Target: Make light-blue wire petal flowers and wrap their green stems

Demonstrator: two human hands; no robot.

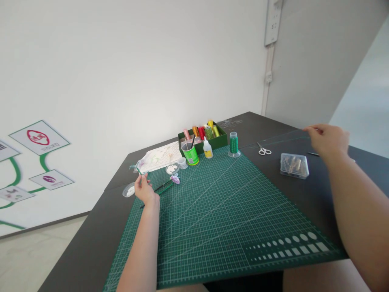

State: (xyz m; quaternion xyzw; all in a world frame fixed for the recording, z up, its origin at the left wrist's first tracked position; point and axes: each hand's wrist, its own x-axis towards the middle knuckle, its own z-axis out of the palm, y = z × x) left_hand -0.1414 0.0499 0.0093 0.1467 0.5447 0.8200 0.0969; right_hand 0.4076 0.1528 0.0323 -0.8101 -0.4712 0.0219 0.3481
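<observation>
Both hands pinch shut: left hand (145,190) on a green stem (138,170) slanting away leftward, right hand (328,140) near a clear box (294,165)

Matt rubbery cutting mat (219,211), clear plastic box (294,165), glossy thread spool (233,142), metal scissors (264,150), matt dark tabletop (91,243).

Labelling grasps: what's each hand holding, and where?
Left hand pinches a thin green stem at its near end. Right hand: fingertips pinched together, held thing too small to tell.
</observation>
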